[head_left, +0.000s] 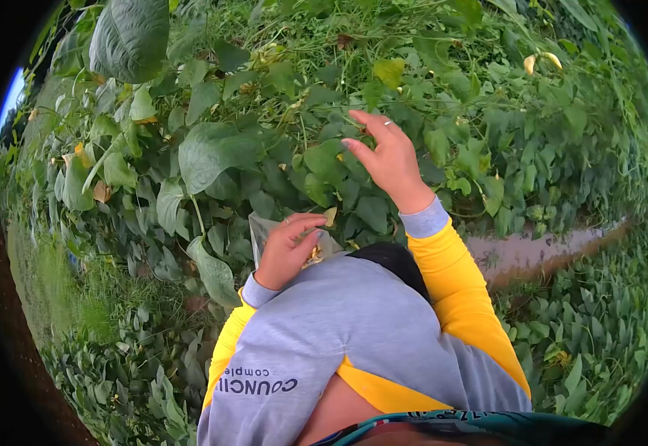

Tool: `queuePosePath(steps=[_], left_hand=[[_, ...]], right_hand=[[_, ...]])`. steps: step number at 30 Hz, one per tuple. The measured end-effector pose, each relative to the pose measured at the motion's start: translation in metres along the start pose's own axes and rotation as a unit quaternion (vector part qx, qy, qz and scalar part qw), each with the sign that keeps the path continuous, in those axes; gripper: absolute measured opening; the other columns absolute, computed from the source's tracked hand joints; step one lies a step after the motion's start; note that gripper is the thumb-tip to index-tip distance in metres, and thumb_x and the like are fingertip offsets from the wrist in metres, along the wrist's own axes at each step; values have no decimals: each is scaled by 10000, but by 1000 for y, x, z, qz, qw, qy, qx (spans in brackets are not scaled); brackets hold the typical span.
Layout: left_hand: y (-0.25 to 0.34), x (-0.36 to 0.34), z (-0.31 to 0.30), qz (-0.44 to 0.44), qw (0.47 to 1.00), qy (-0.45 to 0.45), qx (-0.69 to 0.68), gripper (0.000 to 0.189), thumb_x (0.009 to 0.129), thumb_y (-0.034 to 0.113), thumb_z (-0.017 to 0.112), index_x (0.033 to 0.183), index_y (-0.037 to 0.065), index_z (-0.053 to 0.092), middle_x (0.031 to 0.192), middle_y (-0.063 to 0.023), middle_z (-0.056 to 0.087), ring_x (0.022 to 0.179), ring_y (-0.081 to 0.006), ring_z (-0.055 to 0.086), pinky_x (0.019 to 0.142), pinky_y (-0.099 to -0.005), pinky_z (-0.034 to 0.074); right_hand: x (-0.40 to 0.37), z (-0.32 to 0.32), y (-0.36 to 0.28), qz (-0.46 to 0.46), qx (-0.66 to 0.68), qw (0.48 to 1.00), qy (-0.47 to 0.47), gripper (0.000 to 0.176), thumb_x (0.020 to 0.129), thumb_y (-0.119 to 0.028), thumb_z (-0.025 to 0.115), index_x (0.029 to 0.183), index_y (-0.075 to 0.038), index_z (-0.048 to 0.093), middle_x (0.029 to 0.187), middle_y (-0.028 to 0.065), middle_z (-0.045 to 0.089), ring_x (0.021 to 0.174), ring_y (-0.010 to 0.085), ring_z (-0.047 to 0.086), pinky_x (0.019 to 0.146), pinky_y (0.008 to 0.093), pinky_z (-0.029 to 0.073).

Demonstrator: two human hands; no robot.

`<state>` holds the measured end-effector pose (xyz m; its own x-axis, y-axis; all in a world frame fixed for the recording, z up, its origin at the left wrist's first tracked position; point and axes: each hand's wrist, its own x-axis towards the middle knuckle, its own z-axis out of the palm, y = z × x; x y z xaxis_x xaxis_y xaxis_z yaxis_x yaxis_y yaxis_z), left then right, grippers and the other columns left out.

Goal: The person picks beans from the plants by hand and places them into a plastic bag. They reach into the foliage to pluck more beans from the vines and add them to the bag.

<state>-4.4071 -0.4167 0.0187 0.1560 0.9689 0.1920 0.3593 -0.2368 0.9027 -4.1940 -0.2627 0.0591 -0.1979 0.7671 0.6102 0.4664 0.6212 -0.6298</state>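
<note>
My left hand (290, 247) is low in front of my chest, over the mouth of a clear plastic bag (259, 232). Its fingers are bent, with a gap to the thumb. Small yellowish pieces (314, 255) show inside the bag, partly hidden by the hand. Just beyond the fingertips is a small pale yellow piece (330, 216), like a petal or leaf. My right hand (389, 157) reaches forward over the green vines (324, 160), thumb and forefinger apart, with nothing visible between them. Each hand wears a ring.
Dense leafy vines surround me, with a large leaf (129, 41) close at the upper left. A yellow flower (541, 61) stands out at the upper right. A muddy strip of water (539, 251) runs between plant rows on the right. Something black (391, 265) lies against my chest.
</note>
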Motion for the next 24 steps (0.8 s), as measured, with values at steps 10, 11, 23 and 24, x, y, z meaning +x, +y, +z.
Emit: queuePosePath(steps=[10,11,23,24], left_hand=[[-17,-43,50,-147,973,139,-114,223,972,16,654,1187,-14,705,1166,-72,676,1041,-138,648,922,-267,512],[-16,-42,54,-152,971,147,-111,223,972,14,654,1187,-14,705,1163,-68,675,1039,-134,647,919,-265,512],[-20,-51,76,-151,935,270,-175,263,1001,7,622,1260,-17,662,1182,-62,697,1078,-131,655,975,-267,498],[-29,-54,78,-148,912,316,-217,286,1014,28,621,1294,-26,634,1187,-78,706,1097,-143,656,1004,-280,494]], right_hand=[[2,-15,21,4,110,994,-10,183,911,-37,698,1085,-8,745,893,133,720,746,239,666,690,330,524],[2,-18,23,7,110,994,-12,181,912,-33,695,1084,-8,745,898,132,722,746,237,667,691,329,526],[-22,-52,-28,-144,189,971,4,193,824,-9,775,993,-72,709,906,76,654,762,257,647,637,356,521],[-39,-38,-34,-186,200,962,-25,211,822,-27,771,1013,-84,701,930,69,648,807,271,645,653,369,526]])
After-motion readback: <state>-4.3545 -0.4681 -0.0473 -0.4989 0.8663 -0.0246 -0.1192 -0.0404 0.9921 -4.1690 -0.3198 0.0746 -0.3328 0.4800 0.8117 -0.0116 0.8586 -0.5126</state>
